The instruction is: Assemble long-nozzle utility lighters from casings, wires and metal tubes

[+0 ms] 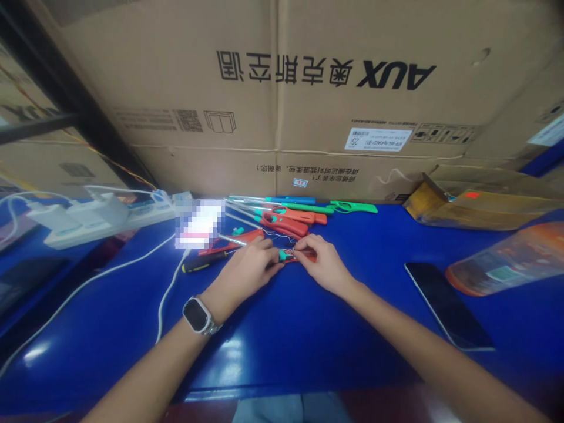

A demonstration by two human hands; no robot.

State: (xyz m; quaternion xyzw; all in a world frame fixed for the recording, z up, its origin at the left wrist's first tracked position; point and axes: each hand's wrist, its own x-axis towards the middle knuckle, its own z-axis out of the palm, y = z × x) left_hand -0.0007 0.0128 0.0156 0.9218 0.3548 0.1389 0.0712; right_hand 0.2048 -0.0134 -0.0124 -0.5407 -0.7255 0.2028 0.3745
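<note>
My left hand (pixel 258 261), with a watch on its wrist, is closed on a long-necked gas lighter (pixel 283 255) with a red body and a teal collar. My right hand (pixel 321 258) pinches at the lighter's red handle end, where thin wires show; its fingertips hide what exactly they grip. Just beyond the hands lie more gas lighters: an orange-red one (pixel 284 222), a blue one (pixel 299 200) and a green one (pixel 356 206). Close to my left hand are a red casing piece (pixel 249 239), a small teal cap (pixel 238 231) and a yellow-and-black screwdriver (pixel 202 262).
A bright, blurred-out phone-like screen (pixel 200 224) stands left of the lighters, with a white cable (pixel 163 299). A power strip (pixel 110 220) with plugs is further left. On the right lie a phone (pixel 447 305), a plastic jar (pixel 506 264) and an opened package (pixel 471 200). Cardboard boxes (pixel 308 111) wall the back.
</note>
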